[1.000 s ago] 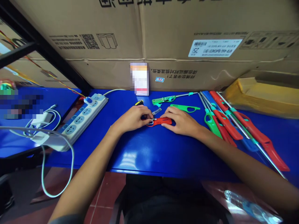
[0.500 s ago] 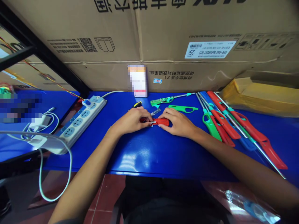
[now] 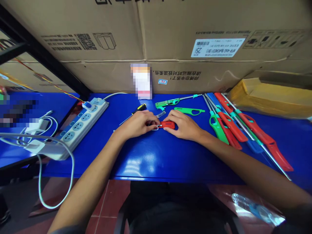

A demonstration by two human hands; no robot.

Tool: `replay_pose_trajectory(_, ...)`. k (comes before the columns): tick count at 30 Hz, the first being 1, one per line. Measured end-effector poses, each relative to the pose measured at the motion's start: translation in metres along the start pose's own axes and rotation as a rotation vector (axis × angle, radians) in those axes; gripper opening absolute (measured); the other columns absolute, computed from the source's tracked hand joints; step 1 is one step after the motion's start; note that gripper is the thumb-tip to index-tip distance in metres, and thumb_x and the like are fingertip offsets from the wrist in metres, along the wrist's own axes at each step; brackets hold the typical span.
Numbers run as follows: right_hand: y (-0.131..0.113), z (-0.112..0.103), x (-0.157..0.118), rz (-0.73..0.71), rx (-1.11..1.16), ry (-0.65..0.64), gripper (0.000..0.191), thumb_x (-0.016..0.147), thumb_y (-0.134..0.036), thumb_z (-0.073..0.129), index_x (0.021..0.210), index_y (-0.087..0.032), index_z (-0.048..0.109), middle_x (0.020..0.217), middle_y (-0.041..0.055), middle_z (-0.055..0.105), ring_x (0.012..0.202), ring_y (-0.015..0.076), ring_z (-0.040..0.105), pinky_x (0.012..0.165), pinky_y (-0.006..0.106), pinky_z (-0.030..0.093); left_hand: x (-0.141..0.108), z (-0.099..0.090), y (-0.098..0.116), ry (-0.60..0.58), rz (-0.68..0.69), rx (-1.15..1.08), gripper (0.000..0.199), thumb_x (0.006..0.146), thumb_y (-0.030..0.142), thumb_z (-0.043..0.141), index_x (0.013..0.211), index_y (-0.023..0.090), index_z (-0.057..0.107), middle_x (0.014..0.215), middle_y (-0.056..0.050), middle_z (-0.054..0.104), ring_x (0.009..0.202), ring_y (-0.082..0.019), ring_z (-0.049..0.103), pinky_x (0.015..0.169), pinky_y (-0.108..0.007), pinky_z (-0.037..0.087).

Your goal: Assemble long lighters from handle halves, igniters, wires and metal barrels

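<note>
Between my hands, near the middle of the blue table, is the red casing of a long-nosed lighter (image 3: 168, 124), with a thin white wire at its left end. My left hand (image 3: 141, 123) is closed on that left end, thumb and fingertips together by the wire. The fingers of my right hand (image 3: 183, 125) grip the casing's right end. Just behind lies a small clear plastic piece (image 3: 161, 114). An opened green lighter (image 3: 165, 103) with its metal tube and a loose green casing half (image 3: 189, 111) lie farther back. A black and yellow screwdriver (image 3: 139, 108) is partly covered by my left hand.
Several red, green and blue lighters (image 3: 234, 125) lie piled to the right, beside an open yellowish carton (image 3: 270, 97). A power strip (image 3: 81, 125) with white cables stands on the left. A large cardboard box (image 3: 117, 76) walls off the back. A pixelated upright item (image 3: 142, 81) leans there.
The view has shifted slightly. Both hands keep hold of the red lighter casing, and my left fingers have moved a little at its wired end. More of the screwdriver shows.
</note>
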State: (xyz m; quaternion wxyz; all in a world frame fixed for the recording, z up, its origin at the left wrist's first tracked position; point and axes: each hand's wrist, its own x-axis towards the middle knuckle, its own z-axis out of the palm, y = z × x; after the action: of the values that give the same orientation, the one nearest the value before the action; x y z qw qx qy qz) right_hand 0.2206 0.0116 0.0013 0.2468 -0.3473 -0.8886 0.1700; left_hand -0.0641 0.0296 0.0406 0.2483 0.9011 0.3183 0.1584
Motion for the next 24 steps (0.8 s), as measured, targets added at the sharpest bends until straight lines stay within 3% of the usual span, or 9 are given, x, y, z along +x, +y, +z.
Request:
replay_pose_trajectory(16,0.0,0.0,0.0,0.02,0.006,-0.006,0.017,0.11,-0.036,0.072,0.117,-0.022,0.077,0.115,0.0107,0.072,0.11,0.0305,0.069,0.098,0.046,0.057,-0.002,-0.002,0.013,-0.019,0.04,0.105,0.021,0.109,0.016,0.068,0.114,0.021,0.088,0.11,-0.006,0.088,0.103,-0.025,0.077,0.097,-0.039,0.057)
replay_pose_trajectory(24,0.0,0.001,0.0,0.018,0.0,0.0,0.014,0.109,-0.034,0.072,0.116,-0.022,0.077,0.113,0.0099,0.071,0.107,0.0303,0.068,0.097,0.047,0.057,0.001,0.001,0.013,-0.003,0.077,0.13,0.024,0.11,0.016,0.066,0.122,0.022,0.086,0.111,-0.006,0.087,0.102,-0.024,0.077,0.095,-0.038,0.058)
